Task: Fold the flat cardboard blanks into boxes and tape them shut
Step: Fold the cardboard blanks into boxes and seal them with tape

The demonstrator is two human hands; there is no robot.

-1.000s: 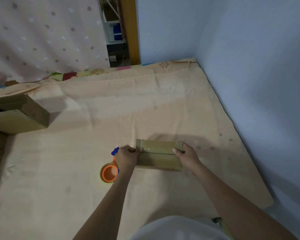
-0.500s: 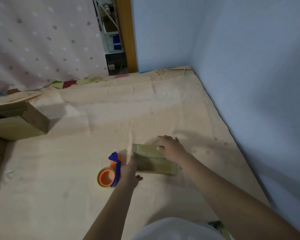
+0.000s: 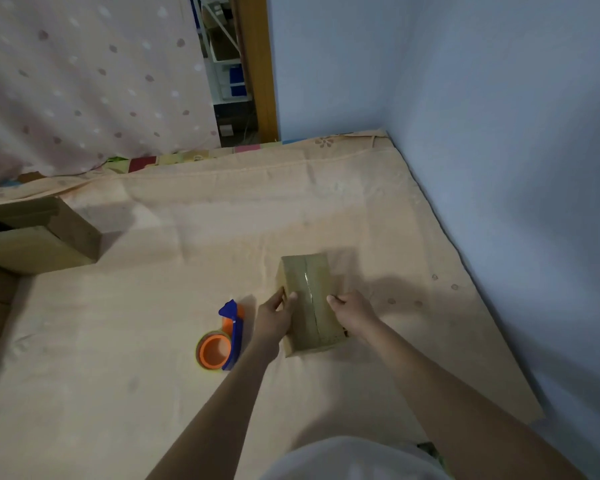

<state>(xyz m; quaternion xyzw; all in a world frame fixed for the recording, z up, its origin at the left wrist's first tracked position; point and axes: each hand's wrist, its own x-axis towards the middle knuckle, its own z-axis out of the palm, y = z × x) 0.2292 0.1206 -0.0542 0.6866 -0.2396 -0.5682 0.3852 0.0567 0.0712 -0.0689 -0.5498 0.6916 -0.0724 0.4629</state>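
Holding a small cardboard box (image 3: 307,299) from both long sides, the person steadies it on the peach bedsheet (image 3: 187,237). The left hand (image 3: 274,315) grips the box's left edge, thumb curled onto the top face and fingers down the side; the right hand (image 3: 355,311) grips the right edge the same way. A strip of clear tape runs lengthwise along the top seam, so the flaps on this face look already sealed. Gripping both edges likely lets the person turn the box or check the seal. Just left of the box, beside the left wrist, lies a tape dispenser (image 3: 222,339) with an orange core and blue handle, within easy reach for the next strip. Well to the left of the box, at the sheet's edge, stand larger cardboard boxes (image 3: 39,237), probably finished ones set aside.
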